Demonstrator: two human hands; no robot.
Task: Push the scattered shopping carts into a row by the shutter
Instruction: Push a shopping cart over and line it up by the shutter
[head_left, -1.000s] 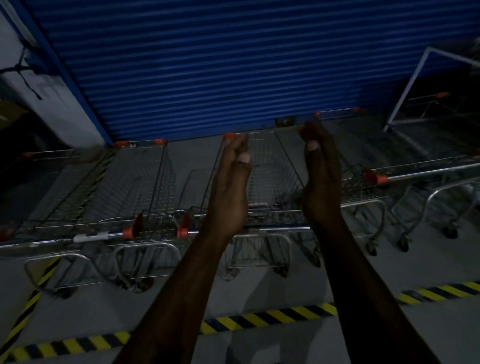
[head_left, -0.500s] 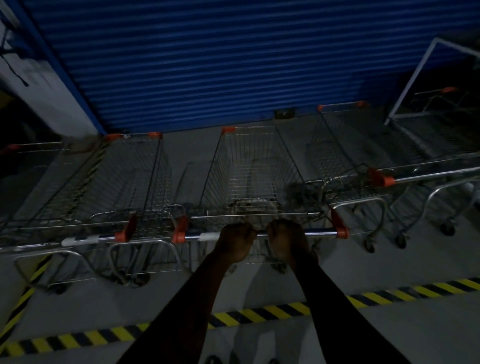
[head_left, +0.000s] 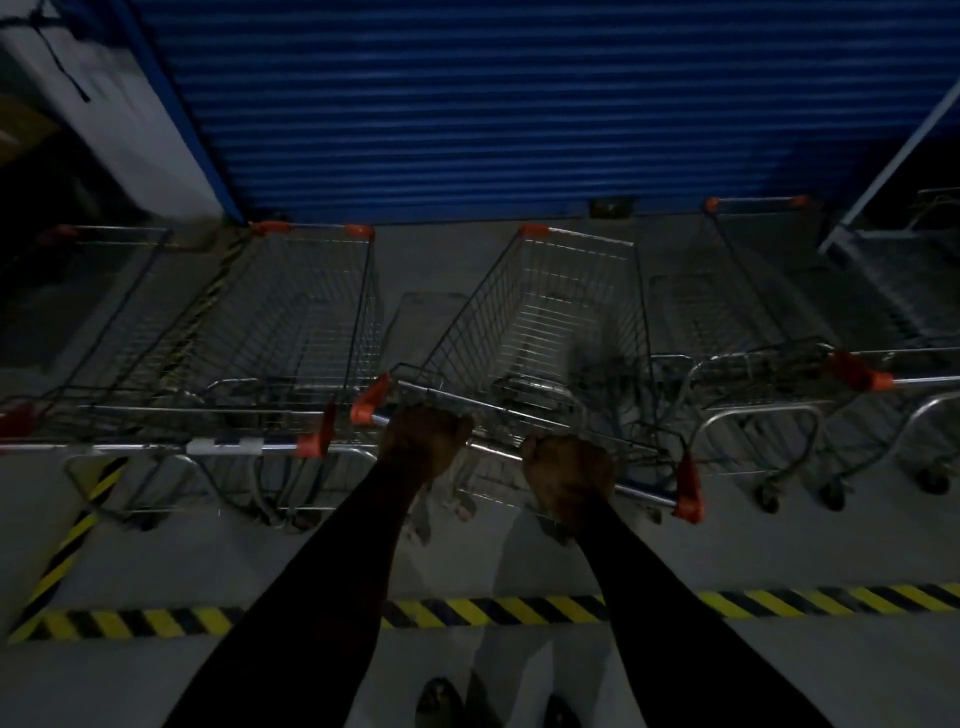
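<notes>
A wire shopping cart (head_left: 561, 312) with orange corner caps stands in front of me, its nose toward the blue shutter (head_left: 467, 104). Its handle bar (head_left: 493, 451) slants down to the right. My left hand (head_left: 426, 441) grips the bar near its left orange end. My right hand (head_left: 569, 475) grips the bar further right. Another cart (head_left: 291, 332) stands just to the left, and one more (head_left: 753, 312) to the right, all facing the shutter.
A further cart (head_left: 88, 312) sits in the dark at far left. A white metal frame (head_left: 893, 166) leans at the right by more carts. Yellow-black hazard tape (head_left: 519, 610) crosses the grey floor before my feet (head_left: 441, 701). A white pillar (head_left: 104, 114) stands left of the shutter.
My hands came down from in front of my face and took hold of the middle cart's handle. The cart has since turned, its handle now slanting down to the right.
</notes>
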